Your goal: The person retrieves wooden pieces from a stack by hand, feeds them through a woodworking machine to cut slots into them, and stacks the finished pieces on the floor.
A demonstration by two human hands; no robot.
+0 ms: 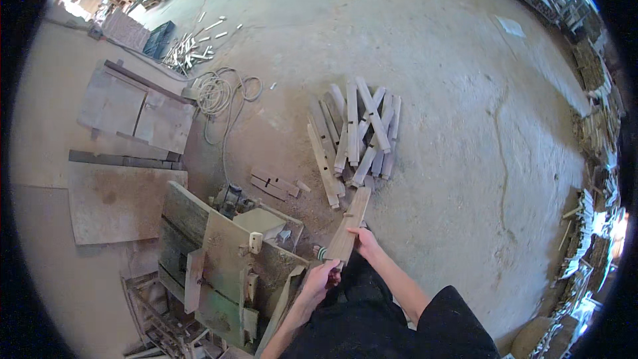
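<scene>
- In the head view, our left hand (323,276) pinches the near end of a wooden plank (353,226); our right hand (363,242) clasps its right edge farther up.
- Beyond both hands lies a pile of notched wood pieces (352,126).
- A dusty machine stand (224,246) is left of our left hand; swinging that way could knock the plank.
- If our right grip slackened, the far end could drop.
</scene>
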